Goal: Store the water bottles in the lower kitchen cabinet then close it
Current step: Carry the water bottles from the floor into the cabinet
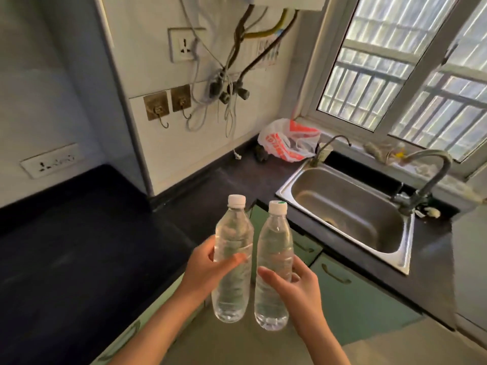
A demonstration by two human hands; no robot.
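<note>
Your left hand (208, 267) is wrapped round the middle of the left bottle (232, 233), thumb across its near face. Your right hand (300, 288) grips the right bottle (274, 246) the same way, low on its body. Both bottles are upright, capped, side by side and just apart. You hold them in the air by the inner corner of the dark countertop (79, 246). Neither is in a cabinet yet.

The green cabinet door (369, 304) on the right, below the sink (287, 187), looks shut. So the step in hand, as I judge it, is getting a door open with both hands full. Don't hook the handle (336, 275) with a finger while gripping a bottle, because smooth clear plastic is likely to slip. Better to stand one bottle on the countertop first and pull the handle with the freed hand. Crouch before you reach in. Set each bottle down on its base, upright and well back from the door edge, so the door can close without knocking them.
</note>
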